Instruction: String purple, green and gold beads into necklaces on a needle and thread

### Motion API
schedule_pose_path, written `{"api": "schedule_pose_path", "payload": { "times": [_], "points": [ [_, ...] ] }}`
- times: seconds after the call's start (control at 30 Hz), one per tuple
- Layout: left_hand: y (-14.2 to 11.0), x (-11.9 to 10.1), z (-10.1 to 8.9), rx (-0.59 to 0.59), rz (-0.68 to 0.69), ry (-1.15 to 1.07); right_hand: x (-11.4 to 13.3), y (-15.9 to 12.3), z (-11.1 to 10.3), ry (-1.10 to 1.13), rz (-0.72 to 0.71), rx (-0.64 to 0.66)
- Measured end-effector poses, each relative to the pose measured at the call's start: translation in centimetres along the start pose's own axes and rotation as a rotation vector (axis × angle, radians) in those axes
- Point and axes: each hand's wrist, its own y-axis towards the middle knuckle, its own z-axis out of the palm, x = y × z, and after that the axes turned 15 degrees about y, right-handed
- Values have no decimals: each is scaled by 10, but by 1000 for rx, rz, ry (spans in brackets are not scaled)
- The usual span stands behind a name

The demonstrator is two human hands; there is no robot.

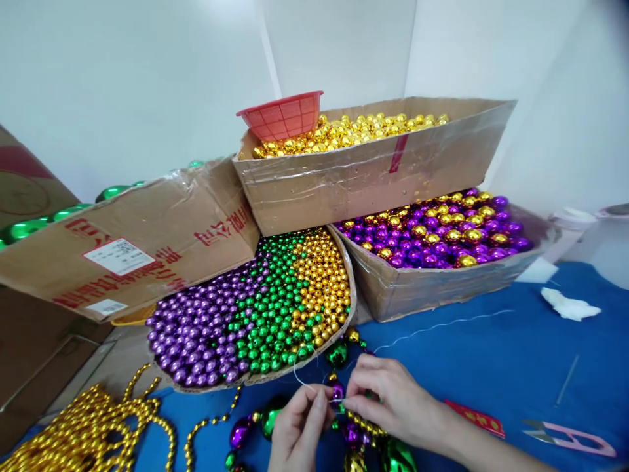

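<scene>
Thumb and forefinger of my left hand [302,429] are closed in a pinch on a thin white string [297,375], low in the middle of the view. Close to its right, my right hand [393,401] also pinches the string, a short stretch of it running between both fingertips. Beneath and around the hands lies a strand of purple, green and gold beads of mixed sizes, with a purple bead [240,432] at its left and a green bead [337,354] above. My fingers partly hide the strand.
Behind the hands are a tray of purple, green and gold beads [275,328], a box of purple and gold beads [393,292], a box of gold beads [344,187] with a red basket [282,118], and a left carton [162,242]. Pink snips [574,439] and gold chains [93,429] flank them.
</scene>
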Motion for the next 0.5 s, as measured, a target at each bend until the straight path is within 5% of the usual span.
{"api": "schedule_pose_path", "payload": {
  "times": [0.13, 0.2, 0.33, 0.5],
  "points": [
    [-3, 2, -1, -214, 256, 275, -12, -2, -7, 435, 103, -88],
    [-3, 5, -2, -229, 221, 263, -21, 0, -4, 738, 151, -161],
    [-2, 12, 2, 72, -57, -228, -36, 9, 7, 1219, 159, -324],
    [4, 16, 12, 311, -108, -749, -40, 19, 7, 1413, 161, -434]
  ]
}}
